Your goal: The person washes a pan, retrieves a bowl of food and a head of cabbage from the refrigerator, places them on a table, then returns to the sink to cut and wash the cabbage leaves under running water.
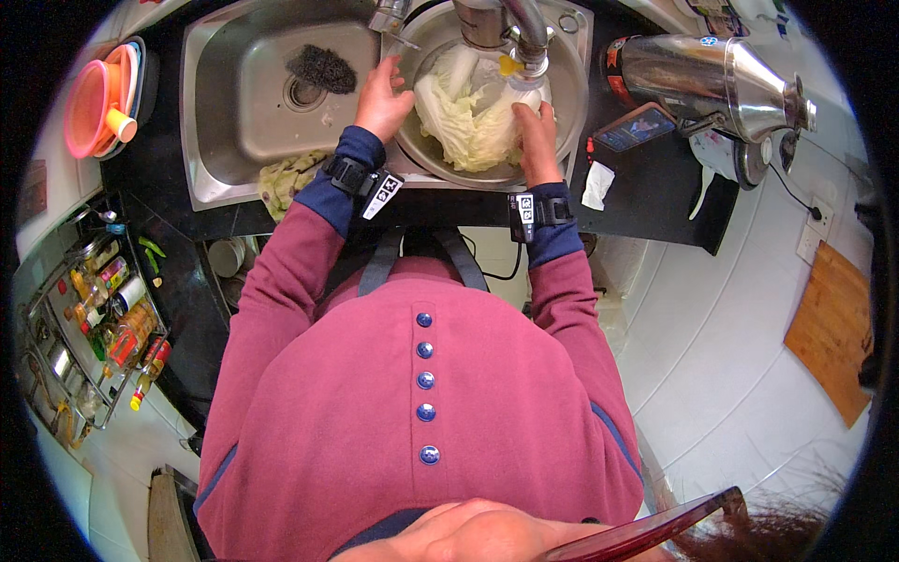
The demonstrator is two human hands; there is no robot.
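Napa cabbage leaves (456,133) lie in a round metal basin (572,133) set in the right sink bowl. My right hand (538,144) is at the basin's right side, with thumb and fingers on a pale cabbage leaf just below the faucet spout (530,63). My left hand (385,102) is over the divider between the bowls, at the basin's left rim, just below a metal faucet lever (407,42). Its fingers are partly spread and nothing shows in them. The faucet hides part of the leaves.
A dark scouring pad (322,69) lies by the drain of the left sink bowl (246,105). A patterned cloth (288,184) hangs over its front edge. On the right counter are a phone (635,128), a crumpled tissue (598,185) and a steel thermos (702,84). Colored baskets (91,109) stand left.
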